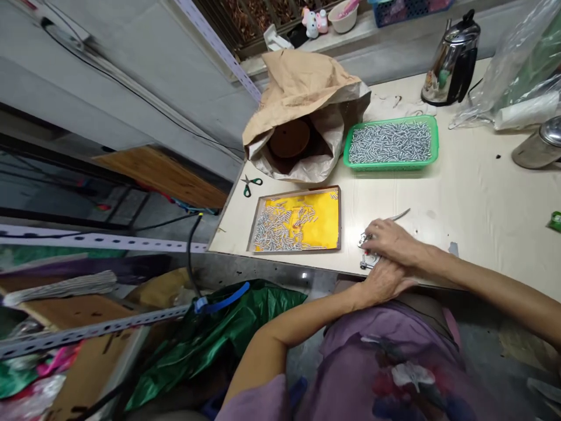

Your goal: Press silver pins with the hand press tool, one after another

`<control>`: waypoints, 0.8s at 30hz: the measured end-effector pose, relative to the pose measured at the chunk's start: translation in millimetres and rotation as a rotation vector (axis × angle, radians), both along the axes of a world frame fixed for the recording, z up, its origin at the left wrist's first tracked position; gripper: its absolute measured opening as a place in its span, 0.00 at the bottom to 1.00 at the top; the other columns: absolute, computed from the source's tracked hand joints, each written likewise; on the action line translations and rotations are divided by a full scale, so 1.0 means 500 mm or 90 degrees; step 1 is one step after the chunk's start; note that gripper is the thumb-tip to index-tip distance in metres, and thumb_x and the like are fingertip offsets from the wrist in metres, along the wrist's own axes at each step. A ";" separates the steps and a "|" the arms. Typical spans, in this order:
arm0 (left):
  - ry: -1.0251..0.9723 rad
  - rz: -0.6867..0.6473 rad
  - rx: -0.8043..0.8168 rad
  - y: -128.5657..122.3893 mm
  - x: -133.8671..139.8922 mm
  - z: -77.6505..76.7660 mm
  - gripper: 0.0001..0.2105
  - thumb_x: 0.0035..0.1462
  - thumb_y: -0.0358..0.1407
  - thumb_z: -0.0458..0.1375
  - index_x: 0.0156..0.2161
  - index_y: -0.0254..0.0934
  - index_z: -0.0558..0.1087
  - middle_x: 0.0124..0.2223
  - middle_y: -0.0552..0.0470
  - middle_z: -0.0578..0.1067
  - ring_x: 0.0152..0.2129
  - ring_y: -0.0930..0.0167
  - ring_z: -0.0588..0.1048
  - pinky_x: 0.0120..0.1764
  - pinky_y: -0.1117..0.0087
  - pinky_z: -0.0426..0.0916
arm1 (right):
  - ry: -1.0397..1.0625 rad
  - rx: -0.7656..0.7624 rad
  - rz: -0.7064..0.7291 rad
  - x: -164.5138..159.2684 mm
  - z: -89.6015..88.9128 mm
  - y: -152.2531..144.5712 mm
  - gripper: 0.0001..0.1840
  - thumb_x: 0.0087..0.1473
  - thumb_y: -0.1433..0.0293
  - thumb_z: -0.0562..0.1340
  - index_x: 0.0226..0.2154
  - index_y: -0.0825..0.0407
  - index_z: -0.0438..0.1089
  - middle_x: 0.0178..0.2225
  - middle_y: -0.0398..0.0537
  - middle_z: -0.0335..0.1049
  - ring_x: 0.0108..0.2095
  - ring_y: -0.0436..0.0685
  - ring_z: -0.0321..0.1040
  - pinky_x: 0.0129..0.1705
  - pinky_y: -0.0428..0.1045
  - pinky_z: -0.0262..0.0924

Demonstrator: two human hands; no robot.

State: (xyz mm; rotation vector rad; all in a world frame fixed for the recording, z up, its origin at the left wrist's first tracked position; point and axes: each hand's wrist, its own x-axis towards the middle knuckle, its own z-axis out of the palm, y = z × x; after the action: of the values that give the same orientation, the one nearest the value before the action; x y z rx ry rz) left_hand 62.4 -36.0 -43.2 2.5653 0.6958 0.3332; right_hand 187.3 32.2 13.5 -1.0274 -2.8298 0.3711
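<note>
At the front edge of the table, both hands are close together over a small metal device (370,259) with shiny parts and a touch of red. My right hand (393,241) reaches in from the right, its fingers curled down onto the device's upper part. Just below it, my left hand (383,282) is bent in at the device's lower side, its fingertips mostly covered. Beyond the right hand, a curved grey metal piece (400,214) sticks out; whether it joins the device cannot be seen. A shallow tray (323,229) with a yellow bottom lies to the left, holding loose silver pins or screws.
A green basket (435,140) full of small silver screw-like parts stands farther back. Left of it are an open brown paper sack (302,76) and green-handled scissors (249,186). A metal kettle (456,58) and a steel cup (537,146) stand to the right.
</note>
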 end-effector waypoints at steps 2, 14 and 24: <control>-0.010 -0.020 0.014 -0.013 -0.011 0.006 0.20 0.64 0.42 0.50 0.55 0.32 0.69 0.52 0.38 0.74 0.56 0.59 0.69 0.56 0.56 0.66 | -0.012 -0.011 0.090 -0.037 -0.005 -0.014 0.05 0.56 0.71 0.62 0.32 0.47 0.75 0.41 0.50 0.70 0.47 0.60 0.57 0.39 0.52 0.47; 0.050 0.445 0.186 0.130 -0.287 0.082 0.12 0.65 0.34 0.49 0.40 0.34 0.75 0.36 0.44 0.76 0.35 0.67 0.72 0.40 0.63 0.71 | 0.313 0.020 -0.016 -0.029 0.000 0.032 0.13 0.63 0.71 0.50 0.34 0.51 0.69 0.33 0.51 0.72 0.35 0.56 0.67 0.37 0.52 0.61; 0.239 0.472 0.161 0.249 -0.333 0.046 0.11 0.62 0.30 0.49 0.32 0.37 0.73 0.36 0.46 0.73 0.39 0.64 0.70 0.42 0.66 0.66 | 0.339 0.254 -0.570 0.198 0.107 0.176 0.13 0.59 0.64 0.54 0.39 0.50 0.71 0.36 0.52 0.76 0.37 0.60 0.71 0.39 0.55 0.65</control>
State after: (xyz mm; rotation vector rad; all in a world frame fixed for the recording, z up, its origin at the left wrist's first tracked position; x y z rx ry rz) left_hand -104.1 88.7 -20.3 2.5215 1.8515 0.1691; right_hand 286.4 120.0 66.9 -1.6248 -1.6620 -0.0253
